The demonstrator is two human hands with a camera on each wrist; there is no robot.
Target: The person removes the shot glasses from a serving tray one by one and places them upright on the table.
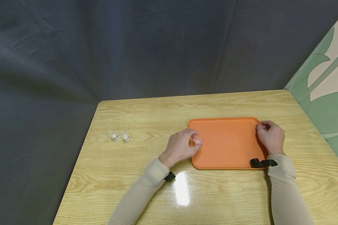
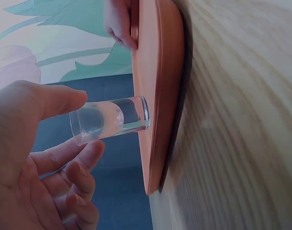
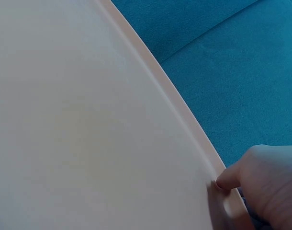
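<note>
My left hand [image 1: 182,144] pinches a small clear shot glass [image 2: 110,117] near its rim, between thumb and fingertips. In the head view the glass is over the left end of an orange tray [image 1: 225,143]. Its thick base points down at the tray; whether the two touch, I cannot tell. At the tray's right side my right hand [image 1: 271,137] grips the rim, thumb on the inner side, as the right wrist view [image 3: 270,184] also shows. Two more clear shot glasses [image 1: 114,136] [image 1: 126,137] stand side by side on the table's left part.
The tray lies on a light wood-grain table [image 1: 146,117]. A dark curtain [image 1: 163,47] hangs behind and to the left of it. On the right is a wall with a green leaf pattern [image 1: 326,103]. A bright reflection shows on the tabletop near the left wrist.
</note>
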